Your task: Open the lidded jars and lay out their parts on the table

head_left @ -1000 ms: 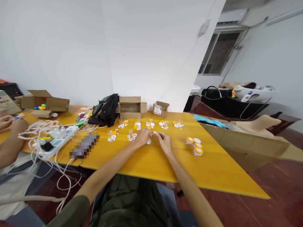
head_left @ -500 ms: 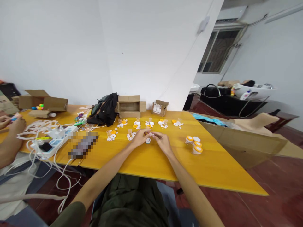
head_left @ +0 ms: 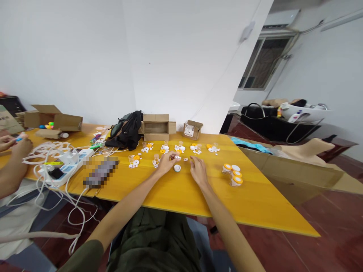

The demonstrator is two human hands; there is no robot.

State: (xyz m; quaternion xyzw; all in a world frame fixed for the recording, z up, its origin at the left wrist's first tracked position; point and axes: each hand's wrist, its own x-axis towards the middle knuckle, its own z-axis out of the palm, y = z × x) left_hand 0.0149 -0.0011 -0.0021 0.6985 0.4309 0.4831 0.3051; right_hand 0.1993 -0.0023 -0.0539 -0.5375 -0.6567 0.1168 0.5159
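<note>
My left hand (head_left: 166,163) pinches a small white piece with dark holes (head_left: 177,157) between thumb and fingers. My right hand (head_left: 199,170) is apart from it, fingers spread and nothing seen in them. Just left of its fingertips is another small white holed piece (head_left: 185,159). Between the hands and a little nearer to me, a small round white cap with a bluish side (head_left: 177,168) rests on the table. Beyond the hands are several groups of white parts, orange rings and clear cups, one being a white and orange group (head_left: 180,148).
Clear jars with orange and white lids (head_left: 236,180) stand to the right on the yellow table (head_left: 255,211). At the back are an open cardboard box (head_left: 155,136), a smaller box (head_left: 193,130) and a black bag (head_left: 127,132). Left lie a power strip (head_left: 68,172), cables and a co-worker's hands.
My hands, together over the cap before, have moved apart; the right went rightward and opened. A white holed piece now shows between them, and the cap is uncovered.
</note>
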